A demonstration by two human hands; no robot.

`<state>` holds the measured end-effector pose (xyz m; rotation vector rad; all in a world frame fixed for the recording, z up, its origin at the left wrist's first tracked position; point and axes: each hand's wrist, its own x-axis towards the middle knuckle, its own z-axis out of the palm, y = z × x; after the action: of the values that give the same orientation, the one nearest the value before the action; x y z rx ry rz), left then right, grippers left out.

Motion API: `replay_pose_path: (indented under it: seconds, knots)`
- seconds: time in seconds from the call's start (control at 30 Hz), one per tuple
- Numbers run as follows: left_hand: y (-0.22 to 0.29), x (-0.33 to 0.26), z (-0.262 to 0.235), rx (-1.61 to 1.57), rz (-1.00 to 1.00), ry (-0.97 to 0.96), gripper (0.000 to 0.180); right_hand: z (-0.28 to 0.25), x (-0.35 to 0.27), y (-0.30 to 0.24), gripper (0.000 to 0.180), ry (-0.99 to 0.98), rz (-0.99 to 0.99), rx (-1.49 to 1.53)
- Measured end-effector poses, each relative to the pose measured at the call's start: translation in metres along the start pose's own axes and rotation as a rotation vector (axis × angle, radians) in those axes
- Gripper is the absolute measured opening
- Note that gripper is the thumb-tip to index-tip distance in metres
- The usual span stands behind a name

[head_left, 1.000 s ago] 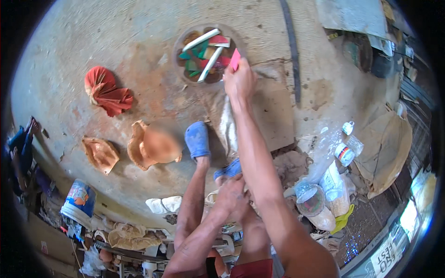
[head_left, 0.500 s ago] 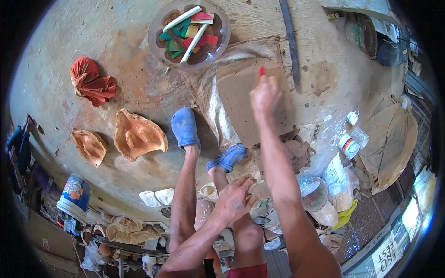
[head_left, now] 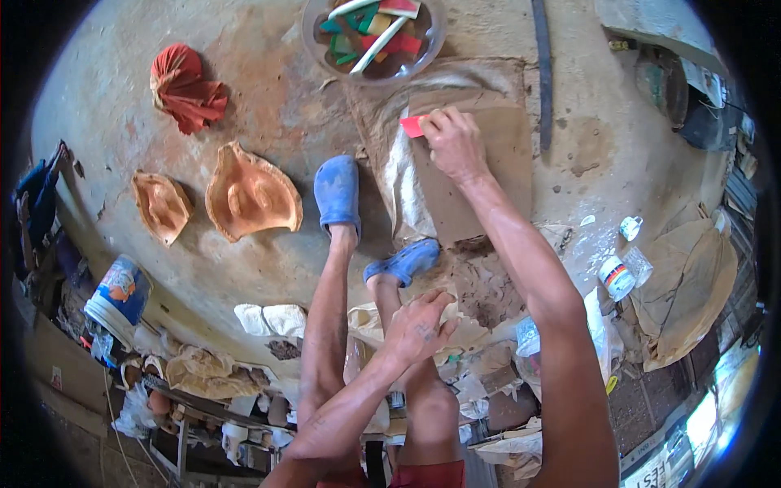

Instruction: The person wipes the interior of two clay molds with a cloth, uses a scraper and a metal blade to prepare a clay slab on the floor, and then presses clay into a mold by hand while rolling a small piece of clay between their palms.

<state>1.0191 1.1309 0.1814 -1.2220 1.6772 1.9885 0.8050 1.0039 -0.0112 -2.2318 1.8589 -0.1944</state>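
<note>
My right hand (head_left: 455,145) grips a small flat red scraper (head_left: 413,126) at the upper left edge of a flat brown slab (head_left: 472,183). The slab is smooth and roughly rectangular; whether it is clay or board, I cannot tell. Under it lies a crumpled pale sack (head_left: 416,199). Loose brown clay (head_left: 484,285) is heaped at the slab's near side. My left hand (head_left: 419,327) rests over my right leg, fingers spread and slightly bent, with nothing visible in it.
Beyond the slab stands a clear plastic tray (head_left: 440,37) of coloured scrapers and white sticks. Two orange clay moulds (head_left: 254,195) and a red cloth bundle (head_left: 187,89) lie left. A dark metal bar (head_left: 543,77) is right, with a white jar (head_left: 617,278) nearer. Blue clogs (head_left: 337,191) cover my feet.
My right hand has swung from the slab's far part to its upper left edge, and the red scraper now points left. The whole view has shifted somewhat. My left hand stays on the leg.
</note>
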Motion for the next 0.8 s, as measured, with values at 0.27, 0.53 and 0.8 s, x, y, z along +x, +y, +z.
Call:
replay_pose_path:
  seconds: [0.27,0.53,0.8]
  knots:
    - [-0.033,-0.003,0.035,-0.057,-0.150,-0.023,0.043,0.005,-0.178,-0.051,0.038,-0.136,-0.044,0.110]
    - [-0.063,0.004,0.055,-0.110,0.002,0.149,0.042,-0.013,-0.194,-0.034,0.034,-0.043,0.012,0.108]
    - [-0.081,0.004,0.076,-0.166,-0.202,0.168,0.049,0.007,-0.103,0.033,0.039,0.016,-0.047,0.038]
